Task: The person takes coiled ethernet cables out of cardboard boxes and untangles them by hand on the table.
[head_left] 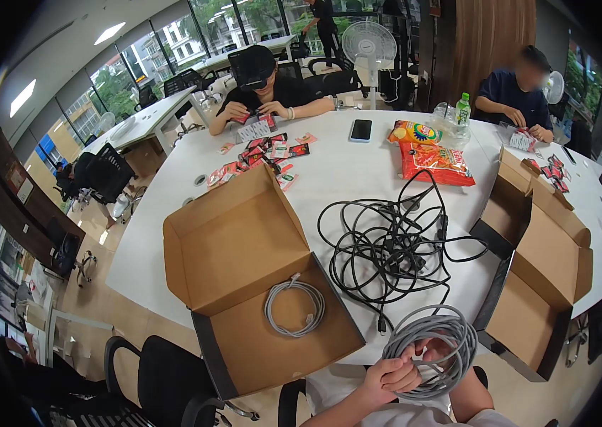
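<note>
A gray coil (pixel 463 338), seemingly being gathered, is by the table's (pixel 141 249) near edge, left hand (pixel 395 373) closed on its loops, right hand (pixel 434 349) among them, grip unclear; the next move likely needs strands kept together.

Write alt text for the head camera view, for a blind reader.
A left hand and right hand hold a large coil of gray cable near the edge of a white table. A smaller gray coil lies in an open cardboard box; a black cable tangle and another open box are farther right.
</note>
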